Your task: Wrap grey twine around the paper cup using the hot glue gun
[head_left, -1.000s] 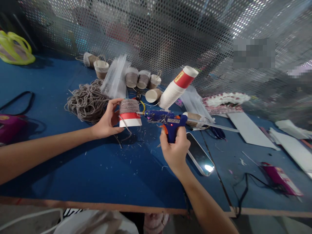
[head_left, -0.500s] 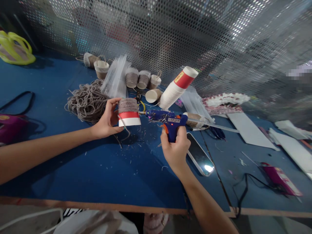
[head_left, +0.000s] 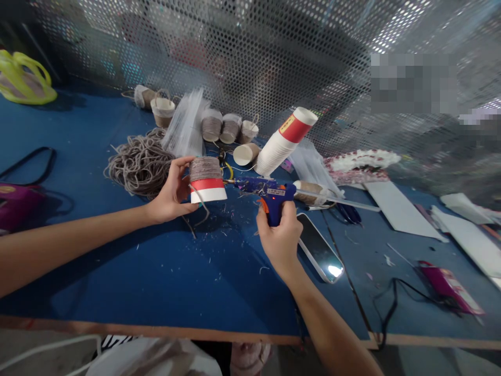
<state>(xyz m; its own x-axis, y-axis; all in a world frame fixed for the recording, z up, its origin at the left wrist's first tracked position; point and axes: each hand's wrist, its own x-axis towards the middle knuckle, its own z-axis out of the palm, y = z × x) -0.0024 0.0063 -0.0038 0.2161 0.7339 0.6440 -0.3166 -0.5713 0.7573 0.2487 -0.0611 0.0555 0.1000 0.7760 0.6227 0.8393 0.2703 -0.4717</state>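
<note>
My left hand (head_left: pixel 172 190) grips an upside-down paper cup (head_left: pixel 207 183); grey twine is wound round its upper half, with a red band and a white rim below. A loose twine end hangs from the cup. My right hand (head_left: pixel 279 237) is closed round the handle of a blue glue gun (head_left: pixel 266 190). The gun's nozzle points left and touches the cup's right side at the edge of the twine. A clear glue stick (head_left: pixel 344 202) sticks out of the gun's back.
On the blue table (head_left: pixel 117 271) lie a heap of grey twine (head_left: pixel 139 164), several twine-wrapped cups (head_left: pixel 221 128), a stack of paper cups (head_left: pixel 284 141), a phone (head_left: pixel 321 253), black cables (head_left: pixel 385 303) and white sheets (head_left: pixel 399 209). A perforated metal screen (head_left: pixel 254 62) stands behind.
The glue gun has shifted slightly left with my right hand, bringing the nozzle up to the cup. The cup and my left hand stay almost still.
</note>
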